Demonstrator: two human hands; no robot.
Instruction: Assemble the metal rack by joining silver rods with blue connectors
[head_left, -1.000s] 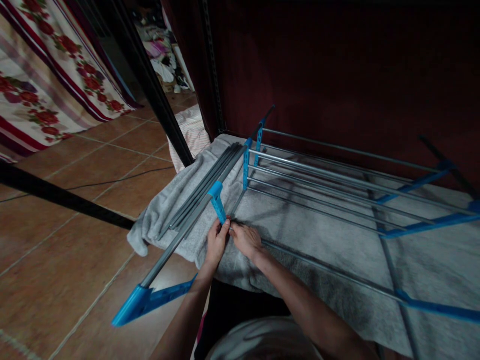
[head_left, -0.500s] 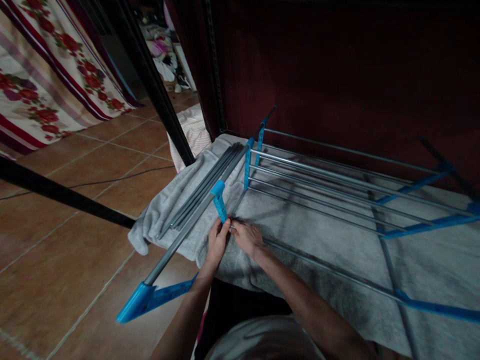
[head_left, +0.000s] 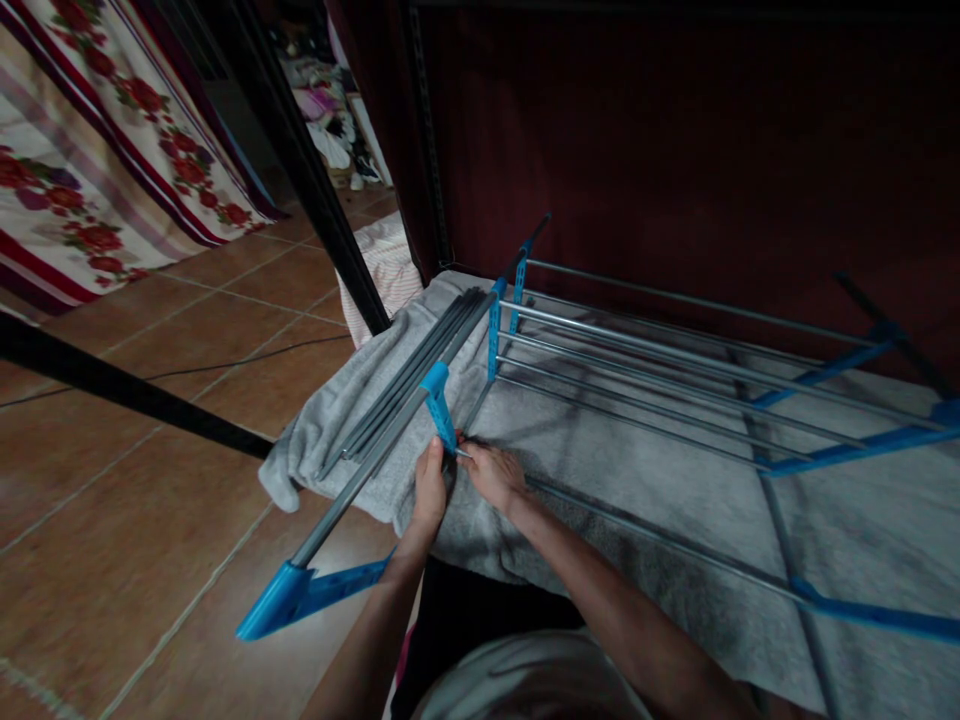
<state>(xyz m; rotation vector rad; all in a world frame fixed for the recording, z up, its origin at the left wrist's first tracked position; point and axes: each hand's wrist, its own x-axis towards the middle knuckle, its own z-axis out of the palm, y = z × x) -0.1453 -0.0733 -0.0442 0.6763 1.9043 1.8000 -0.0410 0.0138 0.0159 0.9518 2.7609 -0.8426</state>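
A clothes drying rack of grey metal tubes and blue plastic parts lies partly assembled on a grey towel-like cover. At the lower end of a blue plastic bracket, which hangs from a long grey tube, my left hand is closed, thumb against the plastic. Beside it, my right hand pinches the end of a thin metal rod. That rod's far end meets a blue arm at the right. My fingers hide part of the joint between rod and bracket.
Several loose metal rods lie bundled left of the long tube. Rods joined to another blue bracket stretch rightward. Black metal posts flank the bed, a dark red panel stands behind, and a cable crosses the tiled floor.
My left thumb and fingers have shifted slightly down and left on the blue bracket, baring more of its lower end. My right hand stays on the rod.
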